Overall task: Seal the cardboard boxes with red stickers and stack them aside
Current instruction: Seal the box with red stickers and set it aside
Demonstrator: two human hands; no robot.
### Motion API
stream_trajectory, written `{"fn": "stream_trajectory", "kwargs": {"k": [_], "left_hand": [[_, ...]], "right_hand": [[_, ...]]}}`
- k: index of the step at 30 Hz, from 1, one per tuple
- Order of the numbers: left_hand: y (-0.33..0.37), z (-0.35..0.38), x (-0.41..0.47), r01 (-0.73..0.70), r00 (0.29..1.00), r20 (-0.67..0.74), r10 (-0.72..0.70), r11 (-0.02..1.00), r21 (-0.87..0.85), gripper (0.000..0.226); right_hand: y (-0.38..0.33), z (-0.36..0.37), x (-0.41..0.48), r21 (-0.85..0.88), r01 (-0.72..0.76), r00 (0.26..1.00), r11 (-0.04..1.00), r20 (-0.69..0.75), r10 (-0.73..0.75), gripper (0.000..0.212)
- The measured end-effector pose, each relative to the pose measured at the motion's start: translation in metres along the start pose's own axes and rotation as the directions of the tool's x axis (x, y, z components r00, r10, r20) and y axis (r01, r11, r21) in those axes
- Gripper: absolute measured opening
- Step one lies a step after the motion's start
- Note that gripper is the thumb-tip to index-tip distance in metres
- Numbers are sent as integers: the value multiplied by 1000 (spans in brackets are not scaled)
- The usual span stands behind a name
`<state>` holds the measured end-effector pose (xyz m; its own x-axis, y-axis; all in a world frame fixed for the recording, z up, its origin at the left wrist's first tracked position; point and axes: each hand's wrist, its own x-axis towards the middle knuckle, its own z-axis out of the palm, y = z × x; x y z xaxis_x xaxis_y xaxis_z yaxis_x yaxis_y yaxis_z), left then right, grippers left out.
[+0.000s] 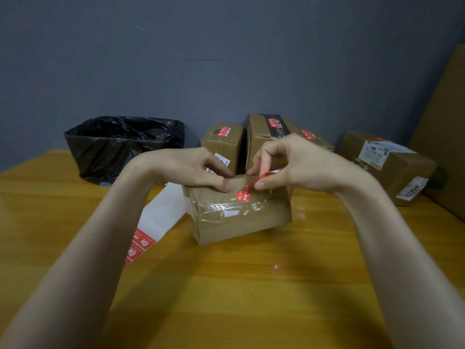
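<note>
A small cardboard box (241, 222) wrapped in clear tape stands on the wooden table (226, 298) in front of me. A red sticker (247, 191) lies half stuck on its top, its far end lifted. My right hand (289, 165) pinches that lifted end between thumb and fingers. My left hand (191, 170) grips the box's top left edge, thumb on top. A white backing sheet (161, 217) with red stickers at its near end lies to the left of the box.
Three sealed boxes (224, 142) with red stickers stand at the back by the wall. A larger labelled box (392, 167) sits at the right. A bin with a black bag (118, 144) is at back left. A cardboard sheet (445, 127) leans at far right.
</note>
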<state>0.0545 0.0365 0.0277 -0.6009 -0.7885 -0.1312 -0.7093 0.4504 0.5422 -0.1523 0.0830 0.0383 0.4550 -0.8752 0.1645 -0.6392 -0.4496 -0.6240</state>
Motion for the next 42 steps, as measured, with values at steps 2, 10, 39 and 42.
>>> {"fn": "stream_trajectory", "kwargs": {"k": [2,10,39,42], "left_hand": [[0,-2,-1,-20,1000,1,20,1000,-12,38],[-4,-5,-4,-64,997,32,66,997,-50,49],[-4,-2,5,-129,912,-392,120,992,3,19],[6,-5,1,-138,789,-584,190,981,134,18]], "right_hand": [[2,1,1,9,10,999,1000,-38,-10,16],[7,4,6,79,67,993,995,-107,-58,22],[3,3,-5,-268,-90,979,959,154,135,126],[-2,-1,-7,-228,-104,985,968,110,131,113]]}}
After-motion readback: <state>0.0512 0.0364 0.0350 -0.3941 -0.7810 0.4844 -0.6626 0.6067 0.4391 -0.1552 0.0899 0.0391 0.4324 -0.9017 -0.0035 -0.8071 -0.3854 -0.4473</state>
